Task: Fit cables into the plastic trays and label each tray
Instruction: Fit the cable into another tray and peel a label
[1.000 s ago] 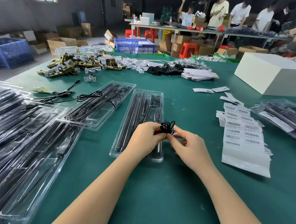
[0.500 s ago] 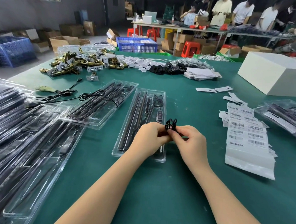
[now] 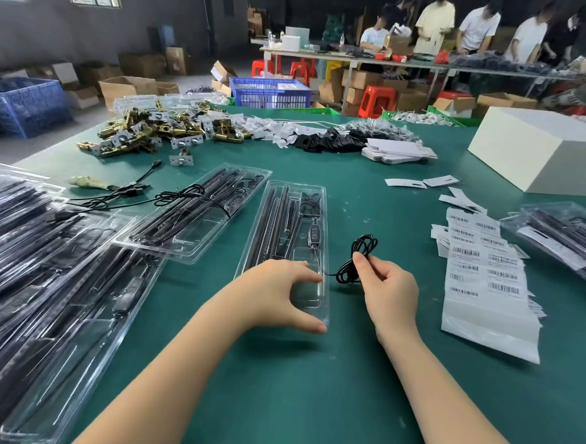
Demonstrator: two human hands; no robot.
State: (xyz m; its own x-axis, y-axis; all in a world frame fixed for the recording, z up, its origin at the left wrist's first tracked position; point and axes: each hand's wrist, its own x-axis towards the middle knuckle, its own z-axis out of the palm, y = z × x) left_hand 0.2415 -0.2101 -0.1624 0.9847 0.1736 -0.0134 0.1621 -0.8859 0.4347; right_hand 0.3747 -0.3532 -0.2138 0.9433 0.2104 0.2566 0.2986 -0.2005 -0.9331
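the coiled cable (image 3: 357, 260) has come apart from where both hands were bunching it a moment ago: now only the right hand (image 3: 388, 289) has it, thumb and forefinger pinched on the loops, held just off the right edge of the open tray (image 3: 285, 242) above the bench (image 3: 308, 394). the left hand (image 3: 277, 291) has let go and dropped onto the tray's near end, fingers spread and curved over the empty pocket, thumb at the near right corner, pressing rather than gripping. that reads as steadying the tray so the bundle can be tucked in (a thin lead already runs from the coil into the tray toward the small controller (image 3: 314, 235)).

the cable is thin, black, glossy and springy. the tray is clear moulded plastic, long and narrow, with stiff dark rods lying in its channels. to the right lie sheets of white barcode labels (image 3: 487, 268), matte paper. at the bench's left edge are stacked filled trays (image 3: 42, 258), shiny and crinkled.
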